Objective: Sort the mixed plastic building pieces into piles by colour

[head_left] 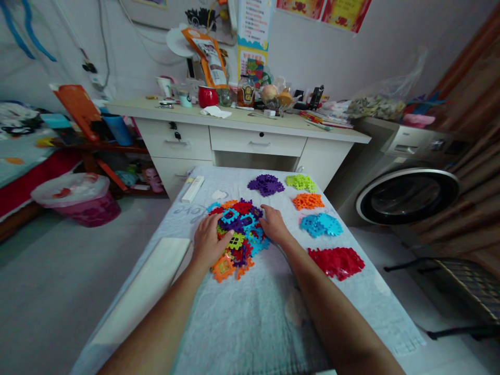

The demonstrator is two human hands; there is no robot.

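Note:
A mixed heap of plastic interlocking building pieces [242, 221] in red, blue, purple, orange and yellow-green lies on the cloth-covered table. My left hand [210, 238] rests against the heap's left side, thumb and fingers apart, touching pieces near a yellow-green window-shaped one [236, 240]. At the heap's right edge is my right hand [273, 224], its fingers loosely curved and partly apart, with no piece seen in its grasp. Single-colour piles lie beyond and to the right: purple [266, 185], yellow-green [301, 182], orange [308, 201], blue [321, 224] and red [336, 262].
A long white board [150, 284] lies along the table's left side, and a white power strip [193, 189] sits near its far left corner. Behind stands a white desk [250, 136] with jars and packets. A washing machine [406, 182] is at right, a pink bin [80, 200] at left.

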